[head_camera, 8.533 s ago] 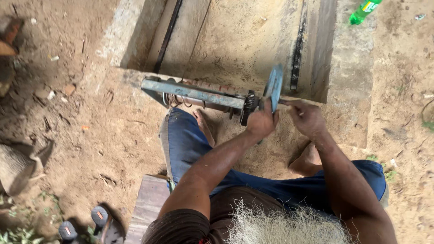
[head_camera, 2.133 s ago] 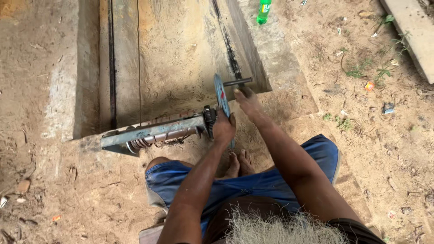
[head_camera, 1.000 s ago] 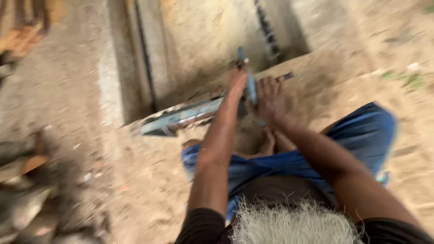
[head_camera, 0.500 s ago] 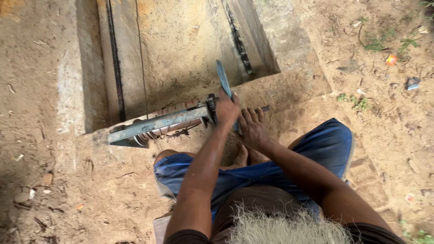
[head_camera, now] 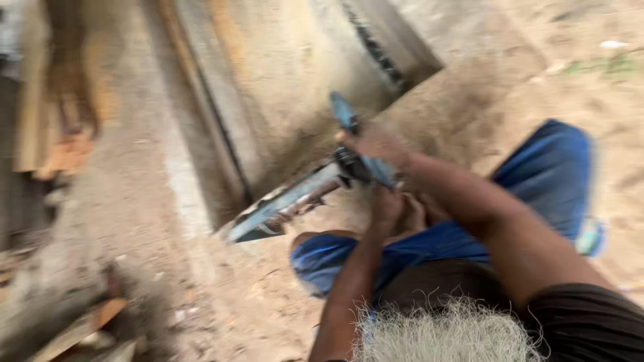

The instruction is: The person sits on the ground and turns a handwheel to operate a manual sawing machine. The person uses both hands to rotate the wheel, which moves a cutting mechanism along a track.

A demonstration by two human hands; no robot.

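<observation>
Hands swapped spots vs half a sec ago: I see right hand (head_camera: 376, 142) gripping blue blade (head_camera: 355, 137), left hand (head_camera: 389, 208) now under it, grip too blurred to tell.

Soft, even daylight falls on the sandy ground (head_camera: 221, 315), with no glare and only weak shadows inside the pit (head_camera: 295, 74) toward twelve o'clock. Motion blur smears the whole frame, heaviest at nine o'clock; nothing is sharp, and edges streak diagonally.
</observation>
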